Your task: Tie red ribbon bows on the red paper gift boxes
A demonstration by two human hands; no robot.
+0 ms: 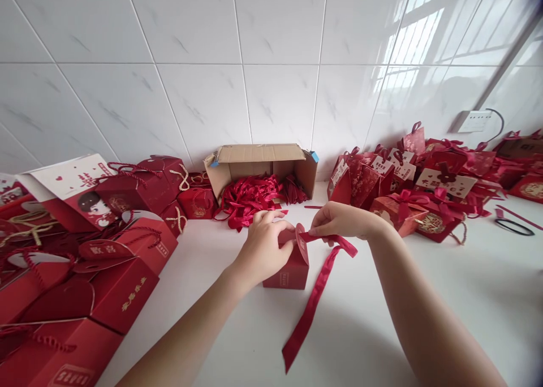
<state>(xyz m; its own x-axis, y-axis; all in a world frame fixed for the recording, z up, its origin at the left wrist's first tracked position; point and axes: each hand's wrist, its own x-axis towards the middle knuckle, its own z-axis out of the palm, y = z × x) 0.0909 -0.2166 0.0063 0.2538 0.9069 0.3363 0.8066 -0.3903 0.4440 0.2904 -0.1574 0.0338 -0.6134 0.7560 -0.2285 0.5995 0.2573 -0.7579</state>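
Observation:
A small red gift box with gold print stands on the white counter in the middle of the head view. My left hand is wrapped round the box's top, fingers closed on it. My right hand pinches a red ribbon just right of the box's rounded top flap. The ribbon runs through the flap area and its long tail trails down over the counter toward me.
An open cardboard box full of red ribbons stands against the tiled wall. Larger red gift boxes with rope handles pile up at the left. Finished small boxes with bows and tags crowd the right. A black loop lies far right.

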